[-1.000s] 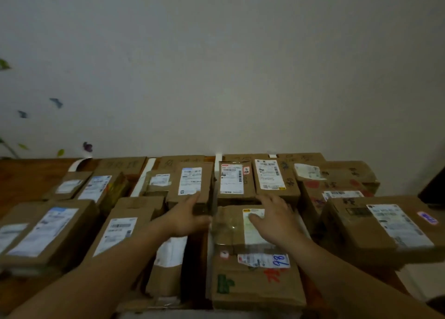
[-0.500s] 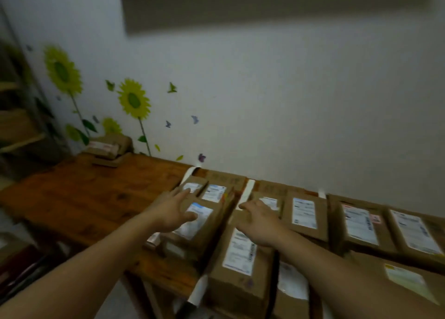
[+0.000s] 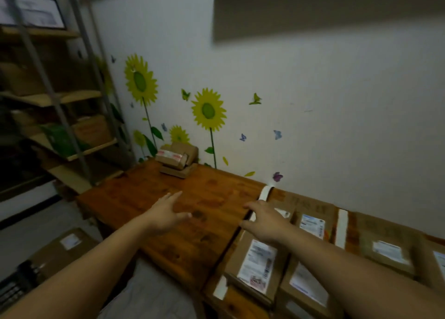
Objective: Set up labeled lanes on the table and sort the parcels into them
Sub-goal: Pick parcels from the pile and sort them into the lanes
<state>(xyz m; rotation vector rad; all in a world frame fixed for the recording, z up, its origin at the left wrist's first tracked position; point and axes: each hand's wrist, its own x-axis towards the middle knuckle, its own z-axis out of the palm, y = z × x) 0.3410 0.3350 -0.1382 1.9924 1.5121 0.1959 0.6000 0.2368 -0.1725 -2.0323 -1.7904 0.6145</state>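
Several brown cardboard parcels (image 3: pixel 258 268) with white shipping labels fill the right end of the wooden table (image 3: pixel 187 198), in rows split by white tape strips (image 3: pixel 266 193). My left hand (image 3: pixel 166 212) hovers open over the bare wood, fingers spread, holding nothing. My right hand (image 3: pixel 266 220) hangs open over the left edge of the parcel rows, fingers spread above the nearest tape strip; I cannot tell if it touches a parcel. A small stack of parcels (image 3: pixel 177 159) sits at the table's far left corner by the wall.
A metal shelf rack (image 3: pixel 60 116) with boxes stands left of the table. On the floor at lower left lie a labelled box (image 3: pixel 63 248) and a dark crate (image 3: pixel 14 285). Sunflower stickers decorate the white wall (image 3: pixel 313 101).
The view has swung left from the packed parcels to the bare end of the table. Both hands left the parcels they rested on and moved left with the view, now open.
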